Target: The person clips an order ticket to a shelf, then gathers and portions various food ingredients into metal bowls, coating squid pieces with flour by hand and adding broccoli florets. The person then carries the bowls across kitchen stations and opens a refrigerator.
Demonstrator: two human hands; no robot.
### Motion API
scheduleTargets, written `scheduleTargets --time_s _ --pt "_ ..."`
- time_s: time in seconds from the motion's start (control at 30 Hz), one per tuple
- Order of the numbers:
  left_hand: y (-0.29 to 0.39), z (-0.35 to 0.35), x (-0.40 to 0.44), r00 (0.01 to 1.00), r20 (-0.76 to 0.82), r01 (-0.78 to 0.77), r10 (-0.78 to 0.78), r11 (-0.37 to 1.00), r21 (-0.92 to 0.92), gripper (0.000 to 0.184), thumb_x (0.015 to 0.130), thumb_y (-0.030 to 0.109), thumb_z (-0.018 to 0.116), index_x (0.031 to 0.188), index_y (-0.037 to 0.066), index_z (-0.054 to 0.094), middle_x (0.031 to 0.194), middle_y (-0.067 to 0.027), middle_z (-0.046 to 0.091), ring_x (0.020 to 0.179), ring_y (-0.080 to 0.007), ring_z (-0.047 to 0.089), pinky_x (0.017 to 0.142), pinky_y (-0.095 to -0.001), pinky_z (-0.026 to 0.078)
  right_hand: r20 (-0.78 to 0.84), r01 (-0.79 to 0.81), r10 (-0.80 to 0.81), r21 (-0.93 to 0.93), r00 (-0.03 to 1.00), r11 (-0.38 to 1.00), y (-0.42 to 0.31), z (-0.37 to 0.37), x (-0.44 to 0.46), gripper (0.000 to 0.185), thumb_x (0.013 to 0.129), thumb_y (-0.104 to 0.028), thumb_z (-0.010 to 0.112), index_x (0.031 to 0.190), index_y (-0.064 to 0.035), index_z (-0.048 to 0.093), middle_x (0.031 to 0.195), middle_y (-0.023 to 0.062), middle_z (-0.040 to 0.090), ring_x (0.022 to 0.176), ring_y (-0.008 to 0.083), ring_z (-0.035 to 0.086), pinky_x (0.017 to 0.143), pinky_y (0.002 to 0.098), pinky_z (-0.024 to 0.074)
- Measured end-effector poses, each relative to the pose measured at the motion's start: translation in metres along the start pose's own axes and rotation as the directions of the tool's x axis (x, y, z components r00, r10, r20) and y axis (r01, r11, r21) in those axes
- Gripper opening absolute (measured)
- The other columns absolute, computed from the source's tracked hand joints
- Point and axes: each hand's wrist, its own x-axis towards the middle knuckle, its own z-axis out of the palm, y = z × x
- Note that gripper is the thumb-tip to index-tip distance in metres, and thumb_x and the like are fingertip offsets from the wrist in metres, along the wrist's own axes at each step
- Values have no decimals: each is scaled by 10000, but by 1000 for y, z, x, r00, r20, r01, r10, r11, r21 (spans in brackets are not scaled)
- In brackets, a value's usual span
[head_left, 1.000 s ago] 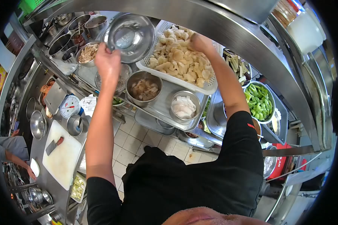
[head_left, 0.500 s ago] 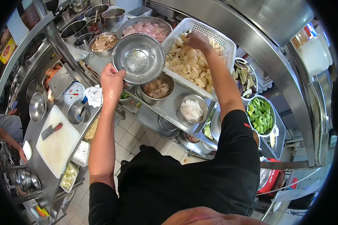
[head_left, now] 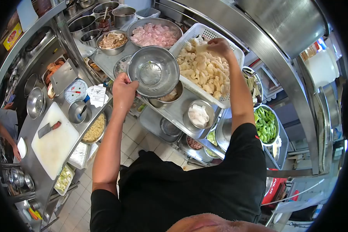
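So the left hand [head_left: 124, 91] is closed on the near-left rim of a metal bowl [head_left: 152, 71]; thumb is laid along the edge with the fingers tucked around the outside, so that grip is firmly shut on it. The bowl is held raised, mouth facing up toward the camera, with only a wet shine seen inside; a smaller bowl [head_left: 161, 104] of meat is partly covered by it in this view.

The right hand [head_left: 220, 47] is bent down over the far part of a perforated white basket [head_left: 238, 56]; a heap of pale pieces [head_left: 205, 73] is held in there, right below and in front of the fingers. A whitish bit is seen at the fingertips; whether it's pinched or just touched can't be told, and neither can how far open that grip is.

As for layout, the bowl is placed between the two hands, just beside the basket's left end; the pieces lie to the right of the bowl, so the right hand is much nearer to them. The basket's long axis is slanted, from upper left to lower right across the desk [head_left: 176, 110]; its left corner is overlapped or nearly met by the bowl's rim, though actual contact can't be confirmed.
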Motion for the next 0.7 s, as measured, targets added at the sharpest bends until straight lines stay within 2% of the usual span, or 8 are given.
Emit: scheduleTargets --time_s 0.17,0.27,0.4,0.47,0.5,0.57,0.63,0.7 --pt "6 28 0 996 85 17 -16 1000 -8 214 731 -4 586 663 68 396 582 -22 486 469 -85 500 380 -257 479 -179 -38 94 295 979 955 20 -27 -31 333 739 -203 718 983 20 670 842 54 666 743 113 586 638 265 465" --pt "9 43 0 988 141 70 -66 997 -26 206 740 11 591 670 54 402 590 -36 496 475 -108 540 380 -266 495 -214 -44 167 485 963 873 32 -31 -44 318 764 -194 697 1002 12 647 855 61 654 762 126 593 654 267 479" --pt "19 64 -1 961 240 141 -135 990 -6 198 745 25 588 683 35 400 611 -59 510 488 -162 605 391 -279 515 -129 -6 224 855 966 519 38 -29 -55 299 797 -182 669 1027 1 616 873 70 639 789 143 602 676 268 499" --pt "22 78 0 949 292 127 -118 992 -12 194 746 29 585 689 29 400 619 -71 516 488 -181 617 389 -282 513 -74 16 142 927 987 374 23 -30 -58 289 813 -176 655 1040 -4 601 882 75 631 802 151 606 686 269 508" --pt "23 85 -1 942 317 121 -110 993 -14 192 746 31 584 692 26 399 623 -78 519 488 -190 622 388 -283 512 -54 7 98 906 994 423 9 -29 -65 285 822 -173 648 1046 -7 593 886 77 627 808 156 609 692 270 513" --pt "28 100 -5 934 326 152 -145 988 5 195 750 48 599 696 47 412 604 -56 511 476 -146 571 420 -275 525 31 -41 27 639 999 768 -99 -46 -105 298 812 -208 666 1029 -9 620 908 67 642 806 133 594 677 262 502" --pt "25 106 -5 934 320 173 -159 985 -14 195 751 57 611 702 56 422 600 -45 509 470 -120 541 435 -266 526 187 70 -153 390 970 918 -103 -22 -101 316 821 -245 663 1031 -10 639 940 60 656 790 116 587 655 265 499" --pt "11 105 -6 942 297 183 -155 981 -70 194 750 59 618 708 54 429 611 -44 513 470 -114 532 433 -255 516 185 -7 -125 585 975 811 -111 -17 -92 319 833 -266 653 1036 -20 645 933 59 660 789 115 601 640 266 496"
